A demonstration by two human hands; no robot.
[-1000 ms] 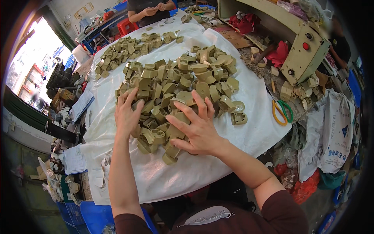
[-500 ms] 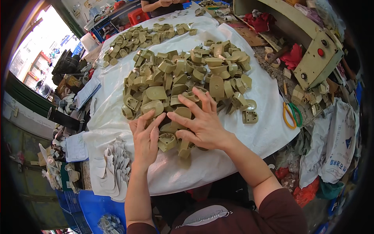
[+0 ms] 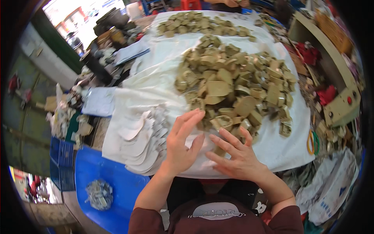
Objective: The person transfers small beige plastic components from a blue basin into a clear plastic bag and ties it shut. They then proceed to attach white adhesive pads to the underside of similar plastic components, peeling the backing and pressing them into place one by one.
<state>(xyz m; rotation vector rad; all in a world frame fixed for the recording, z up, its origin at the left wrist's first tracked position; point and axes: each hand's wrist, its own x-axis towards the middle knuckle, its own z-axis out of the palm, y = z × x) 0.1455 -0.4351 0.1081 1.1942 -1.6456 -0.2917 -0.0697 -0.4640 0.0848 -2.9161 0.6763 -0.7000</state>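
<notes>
A heap of olive-tan moulded plastic parts (image 3: pixel 218 88), cup-like and rounded, lies on a white sheet (image 3: pixel 156 84) over the table. My left hand (image 3: pixel 182 142) is at the heap's near left edge with its fingers stretched out, the fingertips close to the nearest parts. To its right, my right hand (image 3: pixel 237 156) hovers at the near edge, fingers spread, with a few parts just beyond and partly behind it. Neither hand holds anything. A stack of flat white cut-out pieces (image 3: pixel 142 146) rests left of my left hand.
A second group of tan parts (image 3: pixel 194 24) lies farther back, near another person's hands (image 3: pixel 233 3). Scissors (image 3: pixel 313 142) with orange and green handles lie at the right edge. At lower left, a bag of small parts (image 3: pixel 99 194) sits on a blue surface (image 3: pixel 117 175).
Both hands have drawn back from the heap toward the near edge of the table and moved apart slightly. The view has turned left, showing more of the blue surface.
</notes>
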